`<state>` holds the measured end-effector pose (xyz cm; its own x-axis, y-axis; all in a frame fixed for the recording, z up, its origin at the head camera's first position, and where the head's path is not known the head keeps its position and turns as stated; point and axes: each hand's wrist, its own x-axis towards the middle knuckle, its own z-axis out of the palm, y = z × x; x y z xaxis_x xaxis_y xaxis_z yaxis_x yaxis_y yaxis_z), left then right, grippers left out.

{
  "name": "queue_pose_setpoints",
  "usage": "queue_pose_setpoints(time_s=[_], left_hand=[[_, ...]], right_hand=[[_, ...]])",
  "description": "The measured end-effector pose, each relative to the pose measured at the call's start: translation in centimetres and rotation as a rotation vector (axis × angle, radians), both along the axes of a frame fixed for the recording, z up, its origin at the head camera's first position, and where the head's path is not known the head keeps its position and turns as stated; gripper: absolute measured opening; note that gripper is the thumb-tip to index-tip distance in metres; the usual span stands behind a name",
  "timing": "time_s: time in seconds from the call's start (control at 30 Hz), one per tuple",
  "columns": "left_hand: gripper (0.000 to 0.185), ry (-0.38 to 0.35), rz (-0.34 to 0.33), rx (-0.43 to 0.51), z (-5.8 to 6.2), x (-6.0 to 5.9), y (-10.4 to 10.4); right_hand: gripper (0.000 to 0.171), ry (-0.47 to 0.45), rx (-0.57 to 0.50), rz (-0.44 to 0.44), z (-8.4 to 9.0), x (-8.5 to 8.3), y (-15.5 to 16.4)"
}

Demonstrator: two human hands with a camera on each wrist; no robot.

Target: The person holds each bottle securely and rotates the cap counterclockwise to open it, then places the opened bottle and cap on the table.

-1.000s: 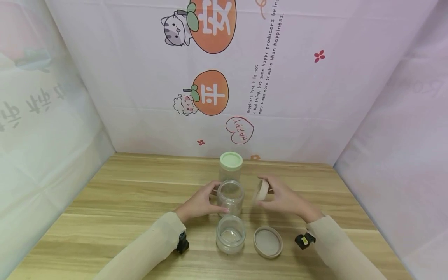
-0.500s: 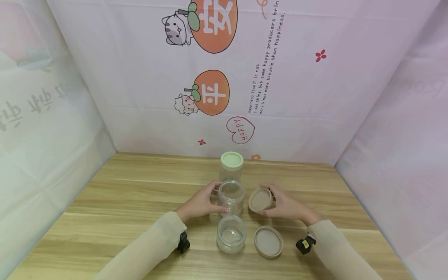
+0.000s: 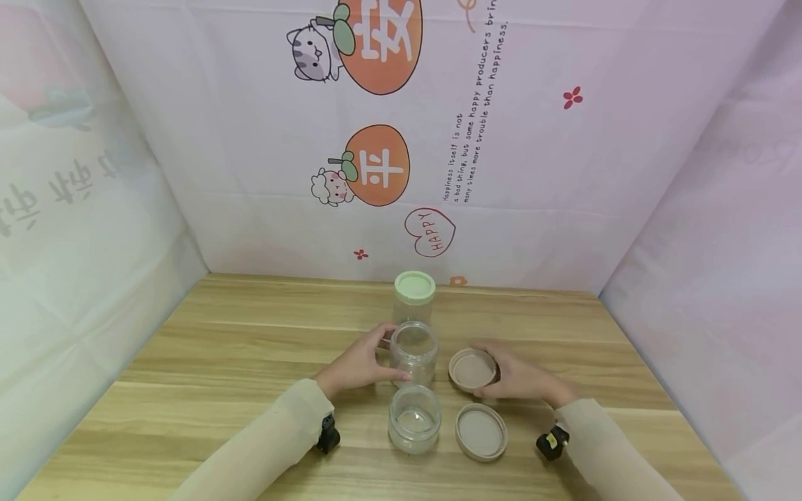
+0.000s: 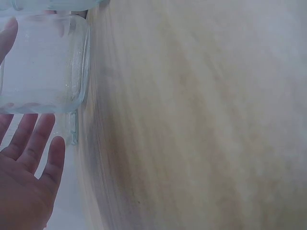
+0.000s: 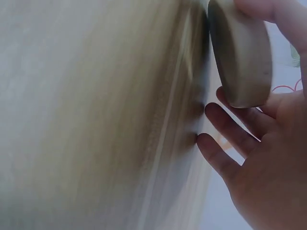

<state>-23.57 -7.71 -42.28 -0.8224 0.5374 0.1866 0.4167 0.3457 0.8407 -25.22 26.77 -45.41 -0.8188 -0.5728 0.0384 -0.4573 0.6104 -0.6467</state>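
My left hand [image 3: 360,362] holds an open clear jar [image 3: 416,369], thumb at its near side and fingers round the far side; the left wrist view shows the jar's clear wall [image 4: 43,67] between thumb and fingers. To its right, my right hand [image 3: 516,376] grips a round beige jar lid [image 3: 472,370], hollow side up, close over the table. In the right wrist view the lid's edge [image 5: 254,62] sits slightly tilted between thumb and fingers, with the lower fingertips right at the tabletop.
A shorter open clear jar [image 3: 413,431] stands in front of the held one. Beside it a second beige lid [image 3: 481,433] lies hollow side up. Behind stands a jar with a pale green lid [image 3: 414,287]. Printed cloth walls [image 3: 250,139] surround the wooden table [image 3: 238,362].
My right hand has lowered the lid towards the table and nearer to me, turning it from nearly on edge to almost flat, hollow side up. My left hand stays on the jar.
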Motion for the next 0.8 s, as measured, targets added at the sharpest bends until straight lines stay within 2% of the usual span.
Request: queue_pose_setpoints(time_s=[0.17, 0.4, 0.63, 0.8], left_hand=[[0.077, 0.006, -0.002, 0.005, 0.1, 0.1, 0.0], [0.078, -0.009, -0.002, 0.003, -0.1, 0.0, 0.0], [0.084, 0.005, 0.005, -0.022, -3.2, -2.1, -0.1], [0.087, 0.001, -0.018, -0.044, -3.4, -2.4, -0.6]], right_hand=[[0.091, 0.051, 0.040, 0.040, 0.0, 0.1, 0.1], [0.090, -0.005, 0.102, 0.039, 0.2, 0.2, 0.2], [0.096, -0.041, 0.121, 0.046, 0.6, 0.3, 0.3], [0.097, -0.059, 0.123, 0.038, 0.9, 0.4, 0.3]])
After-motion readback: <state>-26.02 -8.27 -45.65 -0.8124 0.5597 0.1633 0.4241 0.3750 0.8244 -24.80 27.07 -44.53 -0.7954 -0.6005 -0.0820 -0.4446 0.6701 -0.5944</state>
